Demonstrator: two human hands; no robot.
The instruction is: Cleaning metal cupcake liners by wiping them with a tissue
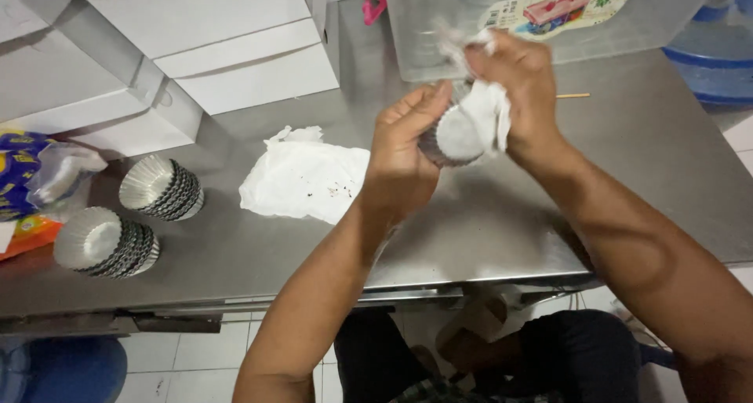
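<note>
Head view, looking down: I see my left hand [404, 148] raised above the steel table [502, 215], its grip closed around the fluted side of a small metal tart mould [455, 136], fingers curled under and behind it so the open mouth faces up toward the camera. My right hand [518, 81] sits just above and to the right of that grip, pinched shut on a crumpled white cloth [490, 113], which is pressed against the rim and inside of the mould; part of the cloth sticks out above the fingers. Both hands touch at the mould, held clear of the table. Left of the grip and lower, a spread white tissue [302, 179] with a few dark specks lies flat on the table. Well to the left of that, two stacks of the same fluted moulds [161, 187] lie on their sides, one nearer the edge [106, 242]. Beyond the grip stands a clear plastic container [596, 34] with a coloured label, and a thin wooden stick [572, 96] lies just right of my right hand. White cardboard boxes [196, 50] are piled far left behind.
</note>
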